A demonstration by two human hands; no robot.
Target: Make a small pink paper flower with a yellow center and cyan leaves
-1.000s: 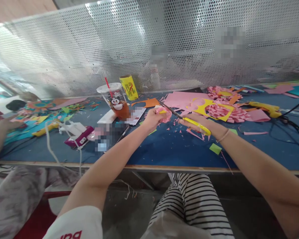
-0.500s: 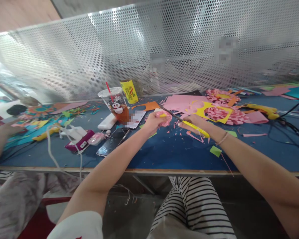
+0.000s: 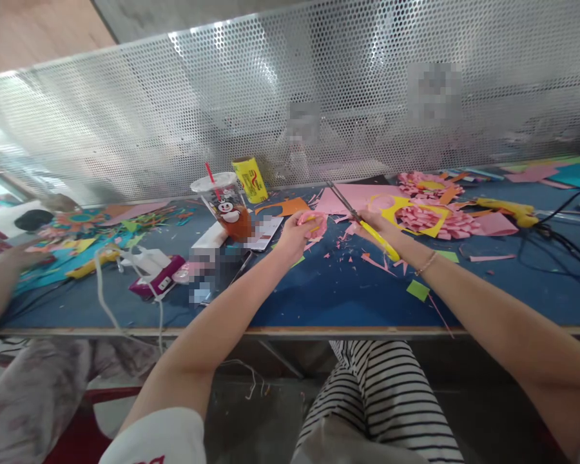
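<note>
A small pink paper flower with a yellow centre [image 3: 318, 223] is pinched in my left hand [image 3: 294, 237] above the blue table. My right hand [image 3: 373, 225] grips yellow-handled scissors [image 3: 362, 222], their blades pointing up and away to the left, apart from the flower. Pink paper snippets [image 3: 344, 247] lie scattered on the table between and below my hands. Behind my right hand are a pink paper sheet [image 3: 341, 198] and a yellow sheet with round cut-outs [image 3: 432, 225], which partly covers a larger pink fringed paper flower [image 3: 464, 225].
To the left stand a drink cup [image 3: 229, 209] with a red straw and a yellow can [image 3: 252, 180]. A purple power strip [image 3: 159, 280] with white cables sits nearer the edge. A yellow glue gun [image 3: 507, 211] lies right. Another person's arm [image 3: 2, 274] reaches in at far left.
The scissors have swung away from the flower and their blades now point more upward. My left hand has turned the flower slightly and shifted a little left.
</note>
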